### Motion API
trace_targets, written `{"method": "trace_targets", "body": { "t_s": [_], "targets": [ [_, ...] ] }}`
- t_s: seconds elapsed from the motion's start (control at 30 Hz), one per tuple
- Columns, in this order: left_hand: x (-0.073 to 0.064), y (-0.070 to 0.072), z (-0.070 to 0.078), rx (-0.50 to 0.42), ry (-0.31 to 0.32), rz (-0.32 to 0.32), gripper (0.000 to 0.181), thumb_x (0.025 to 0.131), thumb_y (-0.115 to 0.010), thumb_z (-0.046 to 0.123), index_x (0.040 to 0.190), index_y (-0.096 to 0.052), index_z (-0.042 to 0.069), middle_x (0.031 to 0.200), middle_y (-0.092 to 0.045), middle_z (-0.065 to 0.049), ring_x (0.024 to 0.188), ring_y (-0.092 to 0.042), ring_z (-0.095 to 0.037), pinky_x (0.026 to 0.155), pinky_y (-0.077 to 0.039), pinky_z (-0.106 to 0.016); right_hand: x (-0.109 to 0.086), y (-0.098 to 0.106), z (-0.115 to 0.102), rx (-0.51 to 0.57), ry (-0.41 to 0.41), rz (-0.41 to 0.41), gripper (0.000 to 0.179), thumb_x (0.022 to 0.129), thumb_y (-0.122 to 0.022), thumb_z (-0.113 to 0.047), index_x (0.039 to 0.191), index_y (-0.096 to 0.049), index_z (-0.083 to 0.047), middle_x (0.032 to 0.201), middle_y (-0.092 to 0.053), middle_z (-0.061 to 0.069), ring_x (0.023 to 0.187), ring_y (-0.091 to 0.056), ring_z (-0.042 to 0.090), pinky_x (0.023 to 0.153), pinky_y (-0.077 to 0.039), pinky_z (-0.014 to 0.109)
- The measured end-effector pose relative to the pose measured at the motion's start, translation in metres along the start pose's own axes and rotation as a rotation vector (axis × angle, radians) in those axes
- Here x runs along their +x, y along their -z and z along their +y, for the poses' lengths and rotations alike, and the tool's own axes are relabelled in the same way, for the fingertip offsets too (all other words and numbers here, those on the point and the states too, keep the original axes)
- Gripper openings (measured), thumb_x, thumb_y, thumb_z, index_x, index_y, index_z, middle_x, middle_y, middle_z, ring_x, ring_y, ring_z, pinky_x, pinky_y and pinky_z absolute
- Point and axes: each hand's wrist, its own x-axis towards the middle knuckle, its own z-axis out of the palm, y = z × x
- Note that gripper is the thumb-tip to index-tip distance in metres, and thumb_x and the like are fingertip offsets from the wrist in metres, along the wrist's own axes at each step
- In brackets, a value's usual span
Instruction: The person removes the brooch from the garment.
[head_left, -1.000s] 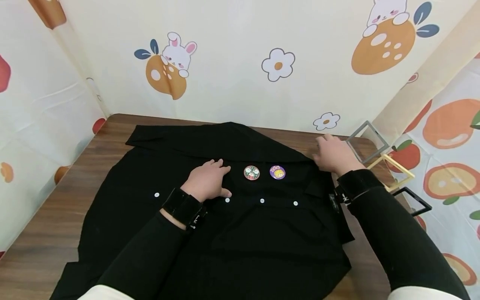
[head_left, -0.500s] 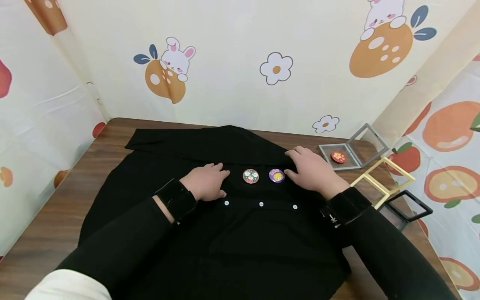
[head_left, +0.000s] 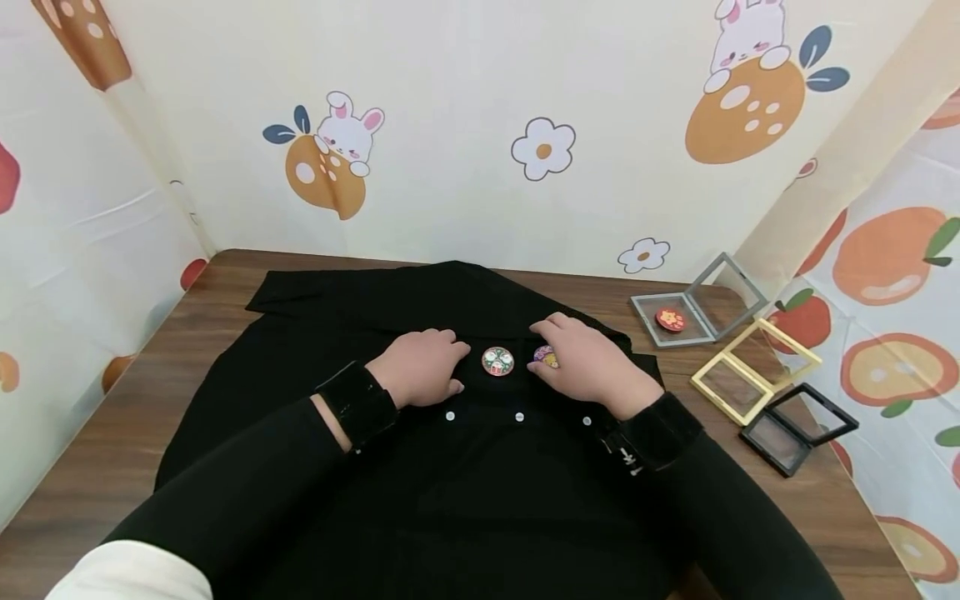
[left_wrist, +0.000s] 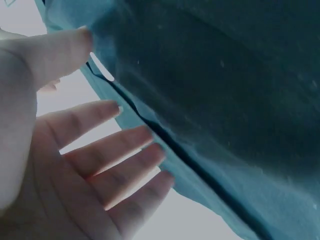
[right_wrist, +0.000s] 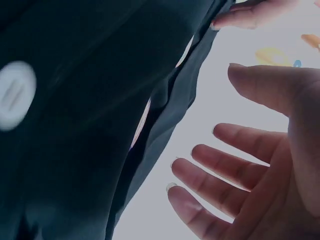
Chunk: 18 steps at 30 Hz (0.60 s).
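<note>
Brown wood-grain table (head_left: 105, 467) bears the black shirt (head_left: 487, 508), spread below the left hand (head_left: 422, 367) and right hand (head_left: 592, 362). Right of the right hand, 3 hinged cases lie open: yellow case (head_left: 747, 373), grey case (head_left: 699, 315), black case (head_left: 787, 425). Both hands have fingers apart, gripping nothing; fingertip contact with the cloth is unclear. Between them on the shirt sits the green badge (head_left: 497, 361); the purple badge (head_left: 545, 356) is partly behind the right hand's fingers. The red badge (head_left: 670, 320) lies in the grey case. I judge the step as checking or straightening 2 placed badges; adding the other calls for a rightward reach and careful pinch.
</note>
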Motion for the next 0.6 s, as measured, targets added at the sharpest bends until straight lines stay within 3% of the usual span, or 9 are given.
{"method": "trace_targets", "body": {
  "t_s": [0.17,0.3,0.43,0.6],
  "targets": [
    [0.007,-0.004,0.002,-0.037,-0.097,0.082,0.055,0.099,-0.069,0.038,0.146,-0.058,0.011,0.145,-0.056,-0.01,0.13,-0.056,-0.026,0.107,-0.048,-0.042,0.009,-0.005,-0.011,0.028,0.01,0.004,0.048,0.099,-0.072,-0.03,0.139,-0.061,-0.005,0.135,-0.06,0.011,0.116,-0.061,0.027,0.102,-0.049,0.045],
    [0.015,-0.005,0.002,-0.031,-0.147,0.112,0.054,0.1,-0.068,0.037,0.146,-0.058,0.011,0.151,-0.052,-0.012,0.137,-0.052,-0.026,0.111,-0.044,-0.041,0.016,-0.01,-0.019,0.05,0.04,0.009,0.042,0.098,-0.074,-0.021,0.135,-0.064,-0.005,0.13,-0.062,0.01,0.108,-0.063,0.024,0.096,-0.052,0.041],
    [0.022,-0.006,0.001,-0.009,-0.145,0.092,0.059,0.101,-0.067,0.038,0.148,-0.055,0.006,0.156,-0.047,-0.016,0.143,-0.045,-0.03,0.117,-0.037,-0.042,0.021,-0.017,-0.025,0.062,0.06,0.001,0.036,0.097,-0.075,-0.017,0.13,-0.067,-0.004,0.124,-0.064,0.011,0.109,-0.063,0.024,0.097,-0.052,0.04],
    [0.029,-0.005,0.001,-0.019,-0.128,0.029,0.068,0.1,-0.068,0.041,0.153,-0.048,0.003,0.161,-0.038,-0.018,0.15,-0.034,-0.033,0.123,-0.026,-0.043,0.024,-0.027,-0.028,0.021,0.088,0.003,0.029,0.097,-0.075,-0.017,0.123,-0.07,-0.005,0.115,-0.065,0.009,0.099,-0.064,0.022,0.089,-0.053,0.038]
  ]
}}
